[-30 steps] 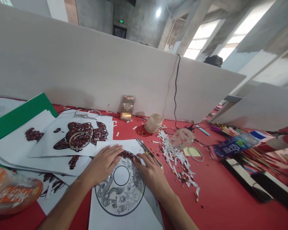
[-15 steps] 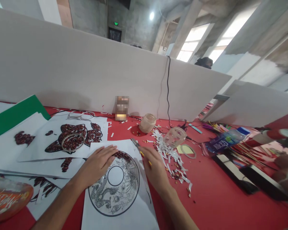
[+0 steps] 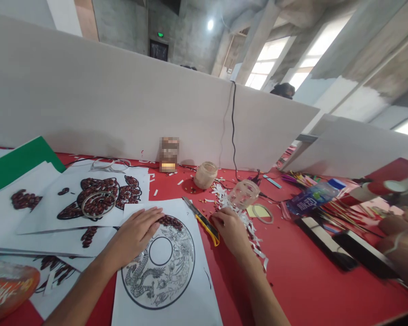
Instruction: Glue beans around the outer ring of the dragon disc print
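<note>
A white sheet (image 3: pixel 204 303) lies on the red table, printed with a round dragon-and-phoenix drawing (image 3: pixel 172 290). Dark red beans (image 3: pixel 172 222) fill a short arc along the circle's upper edge. My left hand (image 3: pixel 139 231) rests flat on the sheet's upper left, fingers stretched out. Right of the sheet is my right hand (image 3: pixel 231 231), its fingertips pinched together low over the table beside scattered beans; whatever they hold is too small to make out. Between that hand and the sheet lies a yellow utility knife (image 3: pixel 209 231), its tip end over the paper's edge.
Bean-covered drawings (image 3: pixel 98 181) lie at left, near an orange-labelled jar (image 3: pixel 10 285). A cloudy jar (image 3: pixel 206 175) stands behind, and a clear jar (image 3: pixel 244 194) lies among paper shreds. At right are a bottle (image 3: pixel 316 197), black-and-white boxes (image 3: pixel 326 240) and part of another person (image 3: pixel 401 235).
My right hand has moved right, off the sheet's edge and away from the utility knife, which now shows fully. My left hand stays on the sheet. The view has shifted slightly.
</note>
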Demonstrator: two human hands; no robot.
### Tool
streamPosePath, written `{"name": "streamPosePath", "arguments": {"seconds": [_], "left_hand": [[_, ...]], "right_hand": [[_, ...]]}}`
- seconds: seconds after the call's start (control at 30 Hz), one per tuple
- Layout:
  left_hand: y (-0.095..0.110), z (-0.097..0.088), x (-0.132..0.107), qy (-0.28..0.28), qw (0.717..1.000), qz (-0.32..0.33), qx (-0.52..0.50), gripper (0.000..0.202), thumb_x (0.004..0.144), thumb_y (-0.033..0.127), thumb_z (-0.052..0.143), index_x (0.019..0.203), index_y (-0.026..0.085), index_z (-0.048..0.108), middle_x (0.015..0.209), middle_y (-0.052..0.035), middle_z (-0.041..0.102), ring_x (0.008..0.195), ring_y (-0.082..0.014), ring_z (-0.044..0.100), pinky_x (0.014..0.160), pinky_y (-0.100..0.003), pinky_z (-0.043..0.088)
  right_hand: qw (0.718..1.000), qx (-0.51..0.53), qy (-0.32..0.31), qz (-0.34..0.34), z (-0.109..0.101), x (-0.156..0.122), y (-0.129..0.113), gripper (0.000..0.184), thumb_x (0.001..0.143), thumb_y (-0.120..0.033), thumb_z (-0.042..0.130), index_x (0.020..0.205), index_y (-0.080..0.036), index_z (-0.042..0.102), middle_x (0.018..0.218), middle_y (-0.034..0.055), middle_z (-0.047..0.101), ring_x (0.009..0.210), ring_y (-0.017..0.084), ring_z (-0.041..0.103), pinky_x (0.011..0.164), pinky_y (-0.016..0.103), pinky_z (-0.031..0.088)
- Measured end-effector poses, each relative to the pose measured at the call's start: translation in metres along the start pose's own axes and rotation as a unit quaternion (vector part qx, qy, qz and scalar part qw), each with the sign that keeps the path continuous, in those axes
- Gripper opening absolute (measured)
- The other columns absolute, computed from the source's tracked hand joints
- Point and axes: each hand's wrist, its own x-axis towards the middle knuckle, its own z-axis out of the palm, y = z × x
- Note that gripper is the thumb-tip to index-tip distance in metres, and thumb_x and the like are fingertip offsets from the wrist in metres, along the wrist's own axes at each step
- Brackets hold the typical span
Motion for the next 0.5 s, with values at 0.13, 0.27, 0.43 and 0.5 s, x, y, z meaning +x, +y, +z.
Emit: {"name": "streamPosePath", "arguments": {"seconds": [0.13, 0.27, 0.43, 0.5], "left_hand": [[0.001, -0.001, 0.000, -0.003, 1.000, -0.002, -0.005, 0.040, 0.107, 0.037, 0.033, 0.142, 0.029, 0.052, 0.151, 0.0023, 0.054, 0.143, -0.0166, 0.044, 0.123, -0.044, 0.033], [0.001, -0.001, 0.001, -0.004, 1.000, -0.008, -0.001, 0.041, 0.107, 0.038, 0.033, 0.142, 0.029, 0.052, 0.151, 0.0019, 0.054, 0.143, -0.0165, 0.045, 0.122, -0.044, 0.033], [0.001, 0.000, 0.001, -0.004, 1.000, -0.005, 0.004, 0.041, 0.107, 0.039, 0.032, 0.141, 0.029, 0.053, 0.150, 0.0022, 0.054, 0.143, -0.0165, 0.045, 0.122, -0.043, 0.033], [0.001, 0.000, 0.002, -0.002, 1.000, -0.002, 0.006, 0.041, 0.107, 0.039, 0.033, 0.141, 0.029, 0.053, 0.151, 0.0020, 0.054, 0.143, -0.0167, 0.045, 0.123, -0.043, 0.032]], "right_hand": [[0.999, -0.037, -0.011, -0.004, -0.004, 0.002, 0.000, 0.020, 0.093, -0.018, 0.051, 0.085, -0.020, 0.069, 0.093, 0.0079, 0.068, 0.089, 0.023, 0.063, 0.079, 0.033, 0.047], [0.997, 0.026, 0.071, 0.001, -0.010, -0.001, -0.012, 0.013, 0.094, -0.022, 0.052, 0.090, -0.021, 0.065, 0.097, 0.0072, 0.068, 0.090, 0.023, 0.063, 0.081, 0.033, 0.047], [0.993, 0.082, 0.036, -0.077, 0.006, -0.014, -0.059, 0.011, 0.094, -0.018, 0.055, 0.093, -0.023, 0.065, 0.098, 0.0033, 0.070, 0.092, 0.020, 0.064, 0.083, 0.032, 0.043], [0.996, 0.044, 0.019, -0.080, 0.017, -0.016, -0.075, 0.012, 0.092, -0.014, 0.057, 0.090, -0.023, 0.065, 0.095, 0.0017, 0.071, 0.090, 0.019, 0.065, 0.080, 0.032, 0.039]]}}
